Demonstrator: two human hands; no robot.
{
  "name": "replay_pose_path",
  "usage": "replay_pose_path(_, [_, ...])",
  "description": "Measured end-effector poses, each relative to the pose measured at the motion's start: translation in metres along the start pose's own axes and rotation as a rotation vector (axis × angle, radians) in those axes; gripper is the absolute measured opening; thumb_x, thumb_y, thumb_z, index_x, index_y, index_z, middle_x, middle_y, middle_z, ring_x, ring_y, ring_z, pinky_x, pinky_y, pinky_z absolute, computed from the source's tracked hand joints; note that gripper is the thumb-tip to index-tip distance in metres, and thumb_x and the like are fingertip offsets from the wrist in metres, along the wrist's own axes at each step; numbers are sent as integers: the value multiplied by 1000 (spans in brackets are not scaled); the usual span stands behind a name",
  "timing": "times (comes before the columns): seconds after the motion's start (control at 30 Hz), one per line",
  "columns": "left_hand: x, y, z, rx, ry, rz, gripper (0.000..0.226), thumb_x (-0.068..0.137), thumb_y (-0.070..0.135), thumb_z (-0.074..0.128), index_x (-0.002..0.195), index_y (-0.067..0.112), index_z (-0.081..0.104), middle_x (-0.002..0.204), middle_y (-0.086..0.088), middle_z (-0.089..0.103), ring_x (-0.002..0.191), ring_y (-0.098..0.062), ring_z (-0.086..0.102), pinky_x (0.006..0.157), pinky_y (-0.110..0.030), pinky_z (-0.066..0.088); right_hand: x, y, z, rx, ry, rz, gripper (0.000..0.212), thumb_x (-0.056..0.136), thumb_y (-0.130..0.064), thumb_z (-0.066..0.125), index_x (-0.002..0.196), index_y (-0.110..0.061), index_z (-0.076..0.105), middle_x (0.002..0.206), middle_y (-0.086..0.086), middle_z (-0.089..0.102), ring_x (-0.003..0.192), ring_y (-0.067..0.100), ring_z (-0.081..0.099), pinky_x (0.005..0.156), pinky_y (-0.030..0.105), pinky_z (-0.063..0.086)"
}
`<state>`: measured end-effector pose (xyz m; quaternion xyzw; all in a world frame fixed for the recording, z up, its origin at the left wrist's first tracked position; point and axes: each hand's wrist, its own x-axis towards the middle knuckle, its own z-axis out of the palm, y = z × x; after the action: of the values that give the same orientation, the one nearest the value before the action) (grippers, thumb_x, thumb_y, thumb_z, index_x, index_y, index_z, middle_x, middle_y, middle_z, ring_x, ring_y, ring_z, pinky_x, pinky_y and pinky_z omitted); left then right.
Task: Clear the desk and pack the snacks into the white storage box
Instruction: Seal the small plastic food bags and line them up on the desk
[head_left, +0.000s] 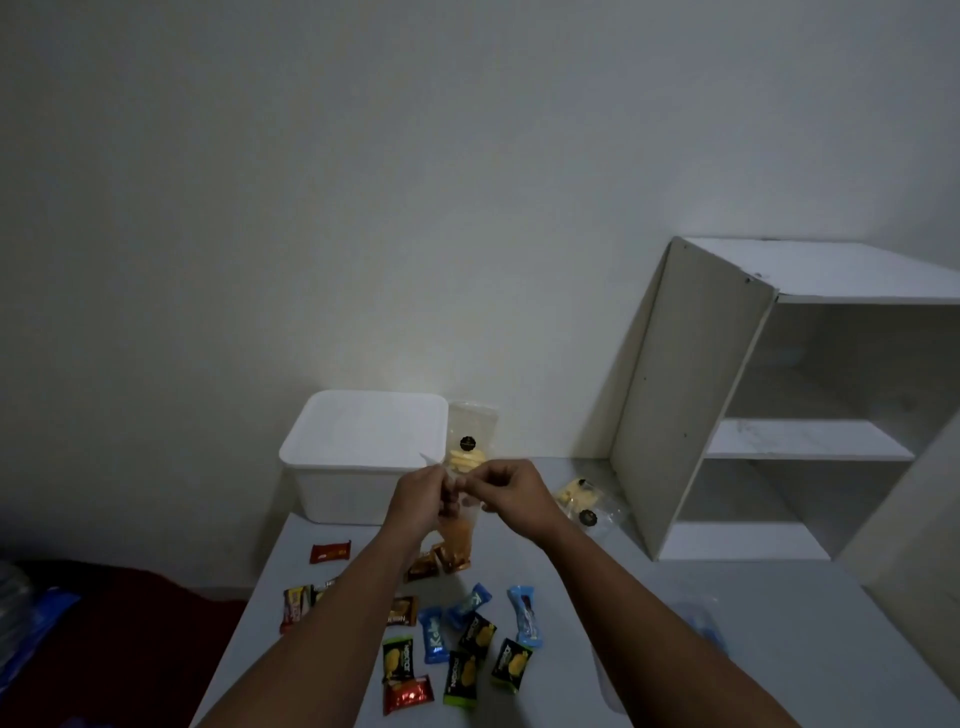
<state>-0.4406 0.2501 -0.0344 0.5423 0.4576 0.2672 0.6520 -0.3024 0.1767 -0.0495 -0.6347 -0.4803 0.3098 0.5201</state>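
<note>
There is one white plastic storage box (363, 457) with its lid on, three little blue wrapped candies (434, 635), four black and green packets with a yellow picture (511, 665), and three clear bags of yellow snacks (576, 496)

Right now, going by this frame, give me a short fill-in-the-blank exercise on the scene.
1. Both hands, the left hand and the right hand, hold one clear snack ____ above the desk.
2. The white storage box has its lid ____.
3. The wrapped snacks lie on the ____.

Missing: pouch; on; desk
</note>
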Motion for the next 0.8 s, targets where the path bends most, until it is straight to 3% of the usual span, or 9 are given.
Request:
replay_pose_path(0.07, [7,-3,1,91,-32,14,19,84,2,46,70,5,59,66,-17,58,67,-24,53,72,-39,44,4,6,-3,-5,17,44,19,93,-18,73,86,-1,77,83,21,75,74,20,67,66,26,51])
replay_pose_path(0.17, [23,-19,3,186,-104,41,35,83,3,47,52,14,57,55,-12,57,62,-25,51,68,-40,39,3,20,-2,-87,59,81,13,89,-11,73,78,-5,74,72,10,73,65,10,66,62,23,51])
replay_pose_path(0.33, [26,-12,15,343,-186,132,30,93,6,48,64,11,54,59,-8,55,58,-20,49,62,-29,41,8,22,-10,-153,118,61,18,77,-12,71,73,5,67,73,17,74,66,21,73,66,32,56])
replay_pose_path(0.43, [-2,41,36,419,-218,166,29,97,8,46,68,10,54,62,-7,55,53,-15,49,54,-22,40,1,-21,-45,-208,184,51,27,77,-18,71,74,6,61,74,21,70,62,14,73,63,36,57])
replay_pose_path(0.57, [5,65,41,427,-234,207,32,97,9,47,67,12,57,62,-6,59,55,-16,54,59,-27,45,12,-38,-54,-218,192,41,30,81,-23,71,73,2,57,73,18,69,64,18,76,61,47,61])
replay_pose_path(0.8, [8,77,40,474,-269,213,29,95,11,48,68,12,58,64,-6,60,59,-19,55,63,-31,48,14,-50,-55,-202,184,73,16,90,-12,65,77,-5,57,85,20,71,70,15,77,61,42,64])
